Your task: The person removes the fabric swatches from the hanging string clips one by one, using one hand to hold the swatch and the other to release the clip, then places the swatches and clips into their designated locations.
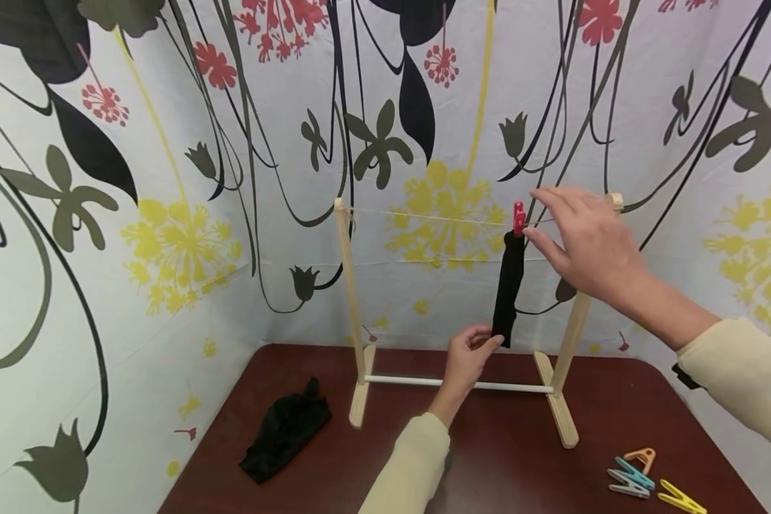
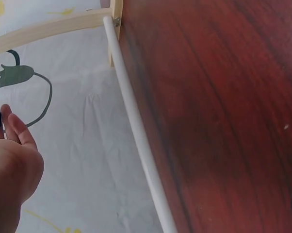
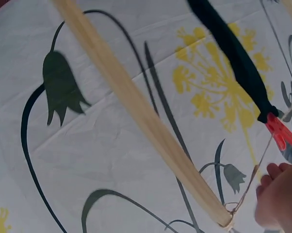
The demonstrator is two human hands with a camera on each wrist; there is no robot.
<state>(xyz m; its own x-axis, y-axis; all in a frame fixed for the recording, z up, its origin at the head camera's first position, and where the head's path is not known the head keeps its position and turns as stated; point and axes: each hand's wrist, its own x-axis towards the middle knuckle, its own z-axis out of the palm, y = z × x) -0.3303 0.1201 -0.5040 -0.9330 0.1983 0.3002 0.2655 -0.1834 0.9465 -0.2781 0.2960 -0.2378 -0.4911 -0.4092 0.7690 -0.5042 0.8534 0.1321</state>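
Note:
A narrow black cloth (image 1: 509,289), perhaps a sock, hangs from a string line (image 1: 433,216) by a red clothespin (image 1: 519,218). Its lower end is pinched between the thumb and fingers of my left hand (image 1: 467,362). My right hand (image 1: 585,239) is beside the clothespin, thumb and fingers spread apart and holding nothing. In the right wrist view the clothespin (image 3: 281,131) grips the gathered top of the cloth (image 3: 238,63), and the right hand (image 3: 281,199) is partly cut off. Only an edge of the cloth shows by the left hand (image 2: 15,155) in the left wrist view.
The string runs between two wooden posts (image 1: 350,285) joined low down by a white rod (image 1: 403,381). A crumpled black cloth (image 1: 285,432) lies left on the dark red table (image 1: 501,464). At front right lie a yellow clothespin (image 1: 681,497) and several others, including a blue one (image 1: 635,472).

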